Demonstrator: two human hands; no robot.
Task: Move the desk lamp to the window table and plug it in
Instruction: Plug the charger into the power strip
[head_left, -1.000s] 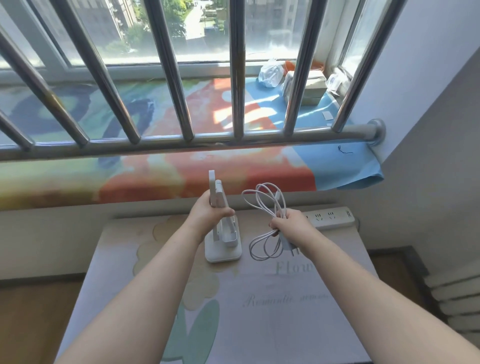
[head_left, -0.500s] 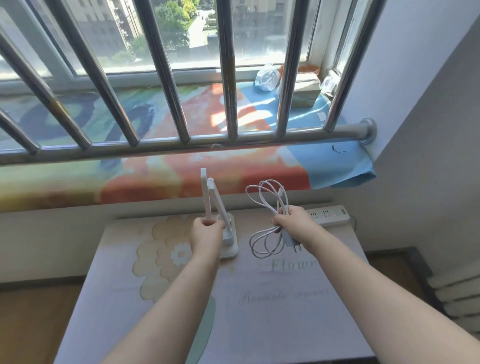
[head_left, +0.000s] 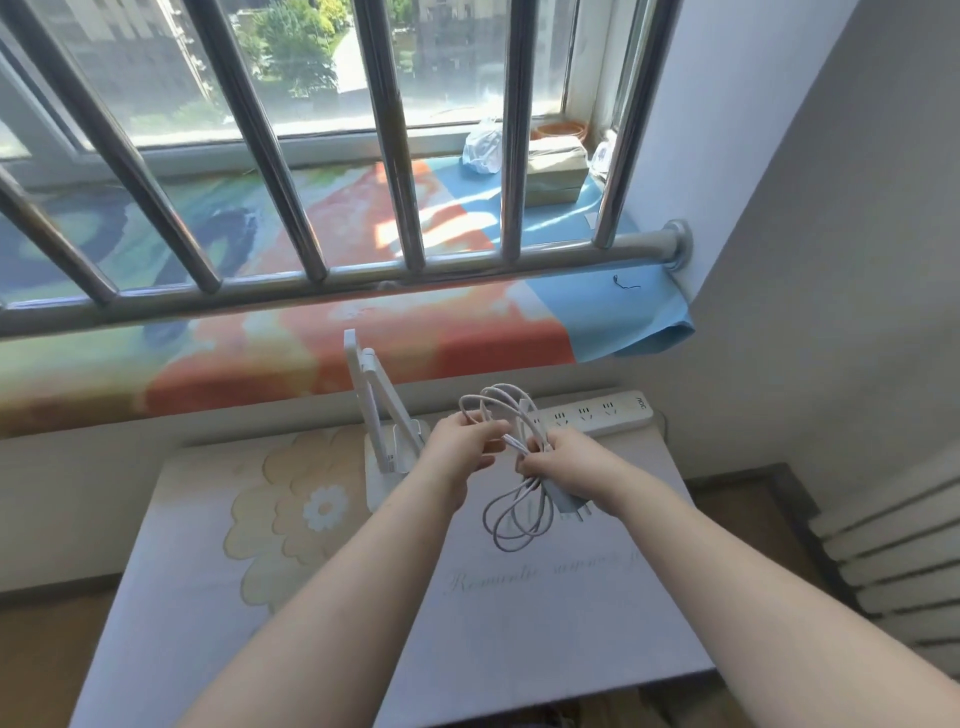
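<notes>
The white folded desk lamp (head_left: 375, 410) stands upright on the window table (head_left: 395, 613), near its far edge, with no hand on it. My right hand (head_left: 563, 465) grips the coiled white cable (head_left: 511, 467) and its white plug adapter (head_left: 569, 499), whose pins point down to the right. My left hand (head_left: 460, 439) is beside it, fingers pinching the upper loops of the cable. A white power strip (head_left: 597, 413) lies at the table's far right edge, just behind my right hand.
A steel window guard rail (head_left: 363, 280) with slanted bars runs above the table. Behind it is a sill with a colourful cloth (head_left: 311, 332), a plastic bag (head_left: 483, 148) and a box (head_left: 553, 171). A radiator (head_left: 893, 561) is at the right.
My left hand has let go of the lamp and moved right to the cable loops. The lamp now stands alone on the table. My right hand still holds the coil.
</notes>
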